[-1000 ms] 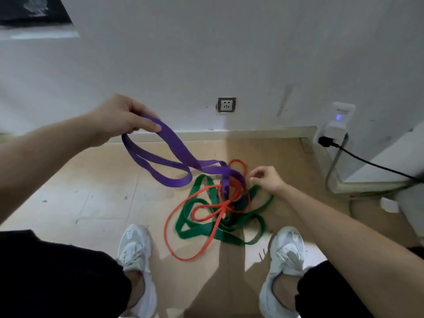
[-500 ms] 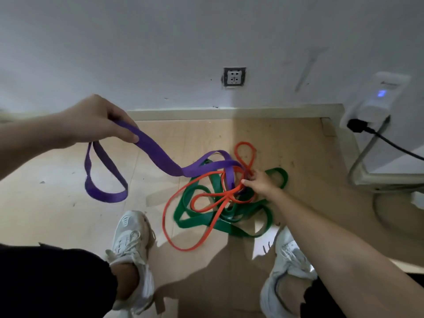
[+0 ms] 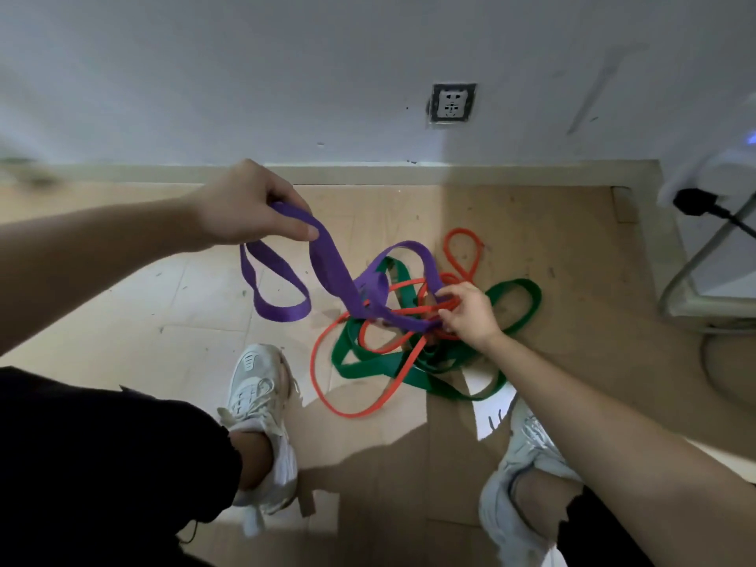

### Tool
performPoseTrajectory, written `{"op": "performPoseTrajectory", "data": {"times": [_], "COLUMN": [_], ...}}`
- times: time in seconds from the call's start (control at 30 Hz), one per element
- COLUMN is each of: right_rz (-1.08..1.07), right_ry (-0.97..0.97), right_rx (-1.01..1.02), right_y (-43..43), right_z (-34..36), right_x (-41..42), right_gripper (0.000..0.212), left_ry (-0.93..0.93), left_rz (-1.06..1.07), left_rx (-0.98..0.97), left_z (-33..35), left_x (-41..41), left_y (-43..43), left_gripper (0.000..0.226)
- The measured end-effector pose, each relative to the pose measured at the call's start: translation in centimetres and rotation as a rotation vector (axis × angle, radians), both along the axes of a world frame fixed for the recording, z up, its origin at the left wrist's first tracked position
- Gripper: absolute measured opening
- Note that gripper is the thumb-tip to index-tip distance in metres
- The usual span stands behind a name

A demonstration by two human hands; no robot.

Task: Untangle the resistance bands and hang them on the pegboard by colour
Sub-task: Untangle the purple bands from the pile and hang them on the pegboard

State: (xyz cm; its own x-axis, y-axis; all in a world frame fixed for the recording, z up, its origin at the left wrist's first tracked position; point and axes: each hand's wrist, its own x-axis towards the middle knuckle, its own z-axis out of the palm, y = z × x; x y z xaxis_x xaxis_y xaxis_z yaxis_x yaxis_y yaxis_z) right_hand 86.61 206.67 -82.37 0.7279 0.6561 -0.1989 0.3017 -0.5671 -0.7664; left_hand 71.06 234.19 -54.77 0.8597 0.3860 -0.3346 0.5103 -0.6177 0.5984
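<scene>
Left hand [image 3: 249, 206]: gripping the purple band [image 3: 331, 272] between thumb and curled fingers, holding it up off the floor [image 3: 122, 321], one loop hanging free below.
Right hand [image 3: 470, 313]: reaching into the knot, fingers curling round the red band [image 3: 313, 362] where the purple one is crossing it.
Green band [image 3: 364, 369]: lying on the floor beneath the other two, threading through the same knot.
Pegboard: not showing in this view.
Risk, cinching: the left hand lifting while the right is pinning the crossing – probably tightening the knot, not loosening it.
Risk, dragging: purple running through red strands, so a pull is likely hauling the whole pile along.
Risk, recoil: stretched rubber slipping from a pinch and whipping back.
Risk, feet: a red loop lying just beside the left shoe [image 3: 262, 386] – stepping on it would be anchoring the tangle.
</scene>
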Motion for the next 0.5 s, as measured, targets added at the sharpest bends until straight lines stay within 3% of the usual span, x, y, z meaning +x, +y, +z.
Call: {"op": "performPoseTrajectory", "data": {"times": [0.17, 0.37, 0.5], "right_rz": [0.275, 0.462, 0.337], "right_ry": [-0.138, -0.260, -0.187], "right_rx": [-0.279, -0.529, -0.525], "right_y": [-0.3, 0.0, -0.6], "right_z": [-1.6, -2.4, -1.6], "right_x": [1.2, 2.5, 3.7], "right_gripper": [0.047, 0.034, 0.010], "left_ry": [0.019, 0.056, 0.064], "left_rz": [-0.074, -0.120, -0.125], "left_rx": [0.020, 0.029, 0.020], "left_z": [-0.9, -1.5, -1.7], "left_x": [0.0, 0.2, 0.2], "left_y": [-0.7, -1.4, -1.6], "left_gripper": [0.019, 0.019, 0.020]}}
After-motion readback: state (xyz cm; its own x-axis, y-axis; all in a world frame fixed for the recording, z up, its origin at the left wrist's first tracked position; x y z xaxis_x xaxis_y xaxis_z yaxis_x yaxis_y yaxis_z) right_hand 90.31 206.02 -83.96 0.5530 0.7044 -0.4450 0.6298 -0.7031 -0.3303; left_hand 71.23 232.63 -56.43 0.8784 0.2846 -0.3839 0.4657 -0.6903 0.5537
